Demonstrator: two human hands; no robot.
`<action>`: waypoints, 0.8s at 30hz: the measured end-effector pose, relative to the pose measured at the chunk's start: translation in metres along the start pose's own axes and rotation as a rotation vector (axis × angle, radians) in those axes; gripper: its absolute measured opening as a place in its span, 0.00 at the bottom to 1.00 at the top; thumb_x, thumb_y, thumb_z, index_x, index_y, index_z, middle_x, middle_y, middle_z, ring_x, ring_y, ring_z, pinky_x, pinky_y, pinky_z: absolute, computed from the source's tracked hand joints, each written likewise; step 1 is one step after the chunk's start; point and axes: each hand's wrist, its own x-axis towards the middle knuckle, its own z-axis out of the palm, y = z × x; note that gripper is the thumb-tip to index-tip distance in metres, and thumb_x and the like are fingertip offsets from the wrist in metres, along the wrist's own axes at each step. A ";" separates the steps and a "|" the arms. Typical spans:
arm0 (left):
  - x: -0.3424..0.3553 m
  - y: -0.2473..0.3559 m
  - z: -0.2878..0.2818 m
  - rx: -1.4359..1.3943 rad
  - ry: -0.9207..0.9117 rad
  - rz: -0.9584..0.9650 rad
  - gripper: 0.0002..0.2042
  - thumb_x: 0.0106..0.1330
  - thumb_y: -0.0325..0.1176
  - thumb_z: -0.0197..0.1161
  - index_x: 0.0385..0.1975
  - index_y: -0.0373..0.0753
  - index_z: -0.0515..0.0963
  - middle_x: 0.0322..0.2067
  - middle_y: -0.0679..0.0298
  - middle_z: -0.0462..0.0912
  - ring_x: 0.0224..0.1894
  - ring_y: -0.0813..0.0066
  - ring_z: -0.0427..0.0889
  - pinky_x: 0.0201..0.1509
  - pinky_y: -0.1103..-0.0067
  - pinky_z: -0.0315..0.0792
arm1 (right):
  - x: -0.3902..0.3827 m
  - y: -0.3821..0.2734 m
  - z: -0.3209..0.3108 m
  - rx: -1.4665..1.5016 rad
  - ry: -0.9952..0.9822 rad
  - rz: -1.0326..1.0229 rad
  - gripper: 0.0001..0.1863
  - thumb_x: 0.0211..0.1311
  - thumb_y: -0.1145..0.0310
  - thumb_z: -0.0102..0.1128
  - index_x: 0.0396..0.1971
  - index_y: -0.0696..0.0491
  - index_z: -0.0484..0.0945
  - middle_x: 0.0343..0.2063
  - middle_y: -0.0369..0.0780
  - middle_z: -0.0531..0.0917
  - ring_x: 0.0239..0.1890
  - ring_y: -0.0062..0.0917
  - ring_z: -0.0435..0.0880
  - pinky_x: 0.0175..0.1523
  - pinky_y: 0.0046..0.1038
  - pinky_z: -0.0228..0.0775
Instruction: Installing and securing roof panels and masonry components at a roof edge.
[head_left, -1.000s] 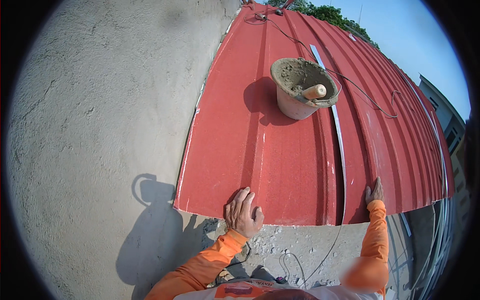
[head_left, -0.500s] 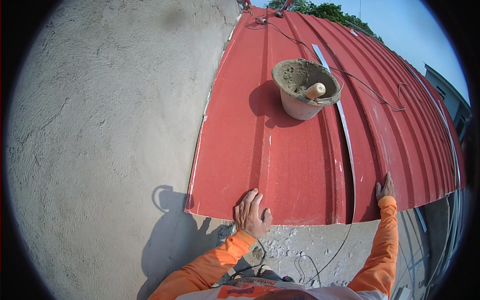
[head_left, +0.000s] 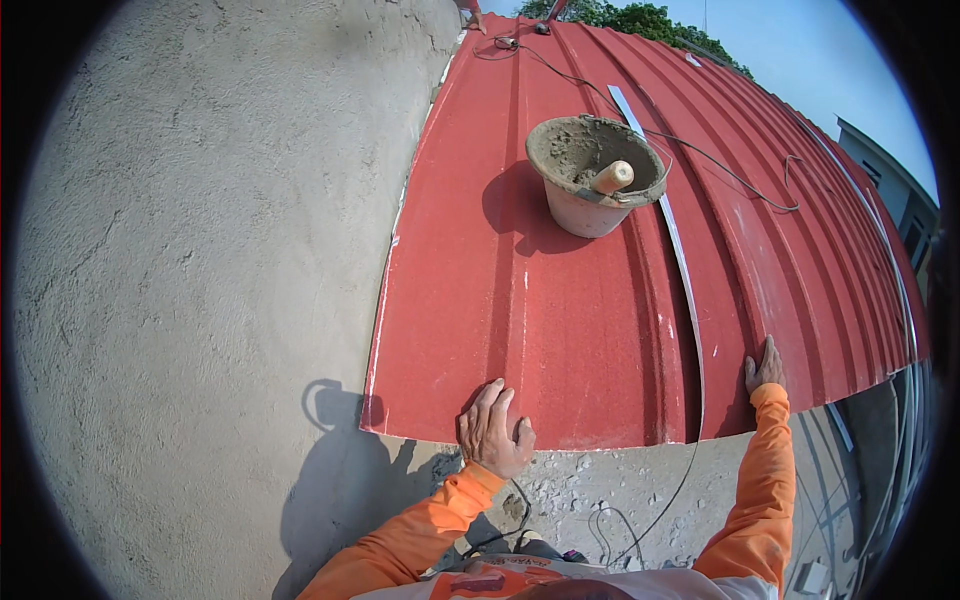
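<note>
My left hand [head_left: 494, 431] rests on the near edge of a red corrugated metal roof [head_left: 590, 350], its fingers stretched out and nothing held. Farther right, my right hand [head_left: 766, 367] lies against the same sheet close to its edge, fingers extended and also without any object. Beyond both hands, a bucket [head_left: 590, 205] smeared with grey mortar stands on the roof. Wet mortar [head_left: 578, 152] lines its inside. A pale rounded handle [head_left: 613, 177] sticks up from the bucket; the tool's lower end is hidden.
A rough plastered wall [head_left: 200, 250] borders the roof on the left. One narrow light strip [head_left: 680, 250] and a dark cable [head_left: 720, 165] lie across the sheets. Below the near edge, rubble [head_left: 590, 490] covers the ground. At the far top, another person's hand [head_left: 477, 21] touches the roof.
The view has shifted slightly, so the roof and bucket sit a little farther left. Both my hands stay on the roof edge. More of the other person's hand shows at the top.
</note>
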 end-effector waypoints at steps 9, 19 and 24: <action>-0.001 0.000 0.002 0.022 0.000 0.013 0.25 0.48 0.35 0.60 0.49 0.36 0.68 0.53 0.54 0.68 0.54 0.57 0.67 0.52 0.64 0.59 | -0.003 -0.007 -0.009 0.002 -0.005 -0.009 0.36 0.57 0.60 0.52 0.63 0.55 0.49 0.57 0.53 0.63 0.59 0.44 0.62 0.64 0.34 0.54; -0.002 -0.001 0.002 0.028 -0.008 0.017 0.25 0.48 0.35 0.59 0.48 0.36 0.68 0.53 0.54 0.68 0.55 0.58 0.67 0.53 0.64 0.58 | -0.004 -0.011 -0.013 0.014 -0.027 0.021 0.36 0.56 0.61 0.53 0.62 0.56 0.50 0.57 0.53 0.64 0.59 0.44 0.63 0.63 0.35 0.54; -0.001 0.002 0.002 0.021 -0.006 0.014 0.24 0.47 0.34 0.59 0.48 0.35 0.68 0.53 0.53 0.68 0.55 0.57 0.67 0.54 0.65 0.58 | -0.004 -0.009 -0.011 -0.008 -0.017 0.017 0.36 0.57 0.61 0.52 0.62 0.55 0.50 0.57 0.52 0.63 0.59 0.44 0.62 0.63 0.34 0.54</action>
